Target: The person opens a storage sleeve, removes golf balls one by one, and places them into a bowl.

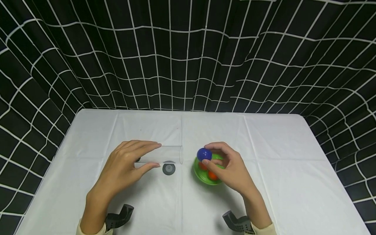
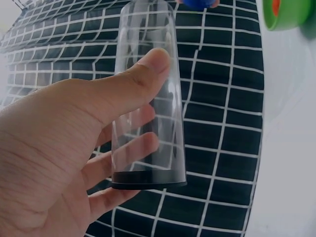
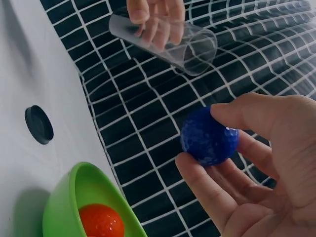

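A clear plastic tube (image 1: 173, 153) lies sideways in my left hand (image 1: 124, 164), thumb on one side and fingers on the other. Its black end (image 2: 148, 179) sits near the palm side, and the open mouth points right. My right hand (image 1: 232, 164) pinches a shiny blue ball (image 3: 207, 136) between thumb and fingertips. This ball is held above a green bowl (image 1: 202, 178), level with the tube but apart from its mouth. Inside the bowl are orange balls (image 1: 212, 175), partly covered by the right hand in the head view.
A small round dark cap (image 1: 168, 169) lies on the white-covered table (image 1: 279, 143), just below the tube in the head view. Black cloth with a white grid (image 1: 188, 65) surrounds the table at the back and sides. Each wrist wears a dark mount (image 1: 119, 218).
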{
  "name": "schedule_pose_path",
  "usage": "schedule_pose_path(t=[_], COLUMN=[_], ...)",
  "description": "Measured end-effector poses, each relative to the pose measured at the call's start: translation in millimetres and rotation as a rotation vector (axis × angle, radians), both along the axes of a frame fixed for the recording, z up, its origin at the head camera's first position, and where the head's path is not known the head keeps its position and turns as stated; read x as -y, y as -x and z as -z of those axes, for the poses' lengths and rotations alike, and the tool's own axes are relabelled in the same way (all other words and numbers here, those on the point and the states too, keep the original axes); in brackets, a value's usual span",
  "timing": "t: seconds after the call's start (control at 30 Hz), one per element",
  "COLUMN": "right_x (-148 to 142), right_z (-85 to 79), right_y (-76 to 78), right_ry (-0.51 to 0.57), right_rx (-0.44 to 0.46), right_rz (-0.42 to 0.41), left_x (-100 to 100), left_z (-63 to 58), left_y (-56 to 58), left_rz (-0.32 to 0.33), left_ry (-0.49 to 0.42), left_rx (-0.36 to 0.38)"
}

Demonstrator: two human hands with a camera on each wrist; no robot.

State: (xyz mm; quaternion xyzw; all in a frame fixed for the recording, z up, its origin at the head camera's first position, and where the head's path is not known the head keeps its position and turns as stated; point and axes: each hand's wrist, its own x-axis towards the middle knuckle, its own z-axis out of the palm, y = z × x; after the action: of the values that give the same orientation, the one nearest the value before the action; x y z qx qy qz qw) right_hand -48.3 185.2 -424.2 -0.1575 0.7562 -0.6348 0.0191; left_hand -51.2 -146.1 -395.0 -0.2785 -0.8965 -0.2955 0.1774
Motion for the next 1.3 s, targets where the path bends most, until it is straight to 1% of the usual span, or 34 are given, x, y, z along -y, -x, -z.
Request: schedule_pose_path(t=[0.2,0.33,0.43,0.67,0.9,1.3], right_x=[-2.4,-4.9,-6.3,-6.8,-7.0,-6.0], right_z=[-0.2,2.7,5.4,5.7,5.5,5.1], right_y=[-0.4,0.4,0.8,0.6,-0.6,-2.8], right_ry=[-0.077,-0.175,-0.246,-0.372,-0.428,-0.519], right_rx=[0.009,-0.027,-0.056,-0.067,-0.081,-0.098], right_rz=[-0.005,-0.006,-0.023,-0.072,-0.094,-0.102], left_x=[0.4,0.3,0.0,-0.5,-1.0,-0.8], left_z=[0.5,0.6,0.5,0.9,1.3,1.0], left_y=[0.1,0.9,1.3,1.3,1.0,1.2], left_rz=[-0.005,-0.004,-0.004,-0.010,-0.012,-0.019], left_ry=[0.003,0.004,0.004,0.007,0.006,0.012], left_rx=[0.003,-0.001,-0.001,0.022,0.035,0.057])
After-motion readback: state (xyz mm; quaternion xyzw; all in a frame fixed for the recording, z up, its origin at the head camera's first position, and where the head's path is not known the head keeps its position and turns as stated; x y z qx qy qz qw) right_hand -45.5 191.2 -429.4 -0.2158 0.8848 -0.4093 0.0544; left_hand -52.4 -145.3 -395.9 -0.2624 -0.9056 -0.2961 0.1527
